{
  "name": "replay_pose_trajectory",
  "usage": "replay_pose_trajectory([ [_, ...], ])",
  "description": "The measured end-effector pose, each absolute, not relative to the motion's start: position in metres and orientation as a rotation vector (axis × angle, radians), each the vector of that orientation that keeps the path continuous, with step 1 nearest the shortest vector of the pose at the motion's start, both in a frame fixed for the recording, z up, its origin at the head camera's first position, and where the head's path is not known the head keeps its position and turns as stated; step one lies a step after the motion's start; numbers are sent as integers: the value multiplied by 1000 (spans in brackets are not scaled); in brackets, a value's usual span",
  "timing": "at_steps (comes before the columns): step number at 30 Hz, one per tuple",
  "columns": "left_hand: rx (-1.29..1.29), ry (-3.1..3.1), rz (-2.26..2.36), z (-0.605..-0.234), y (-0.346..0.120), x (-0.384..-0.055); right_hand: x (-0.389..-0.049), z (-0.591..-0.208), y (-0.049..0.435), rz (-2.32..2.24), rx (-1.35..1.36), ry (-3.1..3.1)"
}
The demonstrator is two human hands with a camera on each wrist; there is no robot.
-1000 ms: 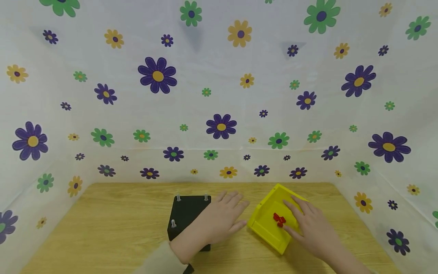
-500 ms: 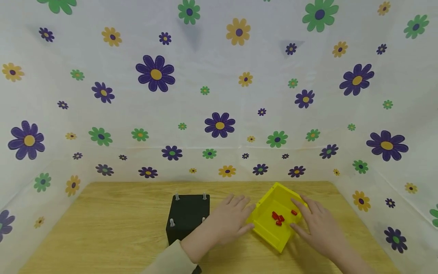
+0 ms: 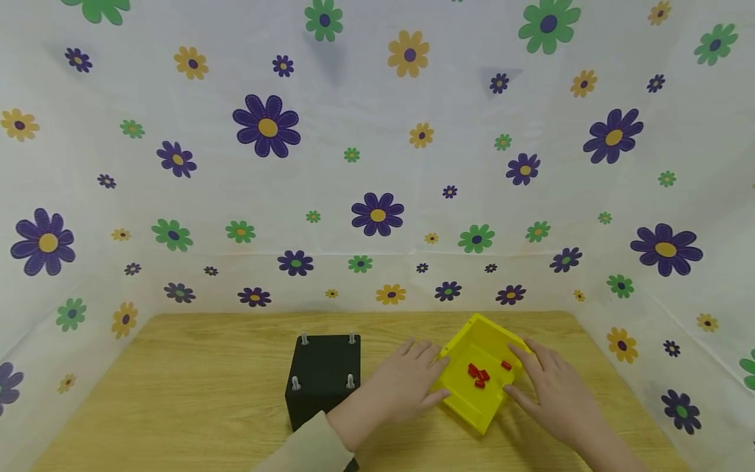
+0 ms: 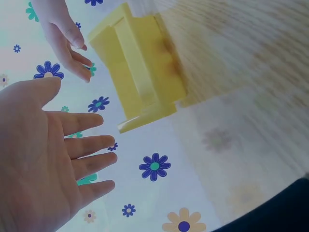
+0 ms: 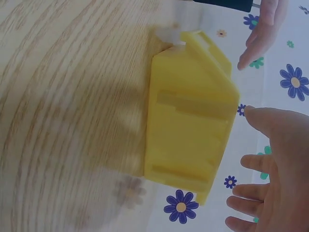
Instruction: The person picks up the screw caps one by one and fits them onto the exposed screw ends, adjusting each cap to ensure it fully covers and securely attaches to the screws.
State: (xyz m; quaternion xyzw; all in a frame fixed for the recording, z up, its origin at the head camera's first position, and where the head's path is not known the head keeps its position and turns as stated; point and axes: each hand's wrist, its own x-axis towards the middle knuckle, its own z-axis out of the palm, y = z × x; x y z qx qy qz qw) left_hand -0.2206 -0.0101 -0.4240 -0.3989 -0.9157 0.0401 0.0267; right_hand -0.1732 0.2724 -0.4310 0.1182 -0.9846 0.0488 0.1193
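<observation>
A yellow open-fronted bin [image 3: 468, 408] stands turned at an angle on the table. Several small red pieces [image 3: 479, 375] lie clustered on its floor, and one more red piece [image 3: 506, 365] lies by its right wall. My left hand [image 3: 407, 383] hovers at the bin's left side, fingers extended and overlapping the rim from above. Over the right rim is my right hand [image 3: 557, 396], its fingers spread and relaxed. Both wrist views show a gap between the left hand [image 4: 53, 154] or right hand [image 5: 285, 169] and the bin. Neither palm holds anything.
Left of the bin stands a black box [image 3: 324, 360] with upright clear pegs [image 3: 296, 383] at its top corners, partly behind my left forearm. The wooden table [image 3: 177, 393] is enclosed by a white flower-print sheet [image 3: 330, 183] at the back and sides.
My left hand has moved right to the bin's left rim. My right hand has drawn back rightward from inside the bin, and a separate red piece now shows by the right wall.
</observation>
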Motion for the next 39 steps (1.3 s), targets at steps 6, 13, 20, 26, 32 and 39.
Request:
replay_pose_trajectory([
  [6,-1229,-2831,174,-430,-5,-224,-173,-436,274,139,313,-2889],
  [13,-1225,-2855,169,-434,3,-228,-173,-442,275,139,281,-2895],
  [20,-1226,-2856,205,-435,8,-230,-172,-444,276,179,250,-2927],
  [26,-1219,-2879,214,-431,7,-228,-171,-446,277,166,247,-2948],
  [32,-1207,-2906,191,-429,6,-227,-171,-444,275,183,224,-2974],
  [39,-1199,-2909,216,-430,5,-226,-172,-442,274,193,207,-3040],
])
